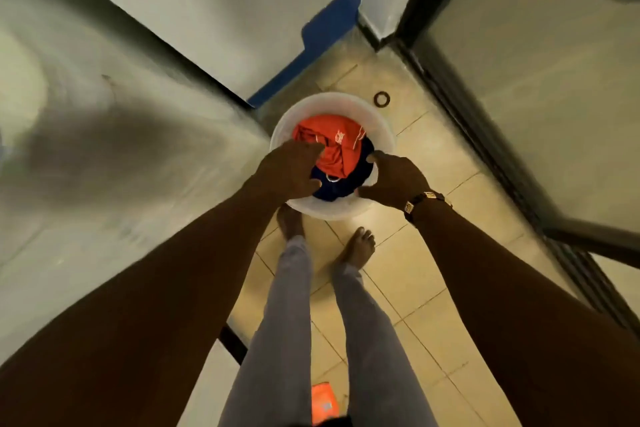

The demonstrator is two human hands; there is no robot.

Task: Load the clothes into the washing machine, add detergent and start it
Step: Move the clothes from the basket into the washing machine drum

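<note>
Reaching down, your left hand (pixel 291 168) sits with curled fingers on the red shirt (pixel 330 146) in the white bucket (pixel 382 130); your right hand (pixel 393 180) grips the bucket's near rim. Grab all the clothes together so nothing drops beside the bucket.

a white round basin (pixel 382 130) sits on the tiled floor (pixel 426 291), just in front of 2 bare feet. inside it lies an orange-red garment (pixel 337 147) on top of a dark blue garment (pixel 346 184). the left hand (pixel 289 172) reaches over the basin's left rim, fingers spread and touching the orange-red cloth. the right hand (pixel 394 180) rests at the right rim, fingers curled around its edge, with a watch (pixel 426 202) on the wrist. a dark ring (pixel 382 99) lies on the floor beyond the basin. an orange packet (pixel 323 404) lies between the grey trouser legs
</note>
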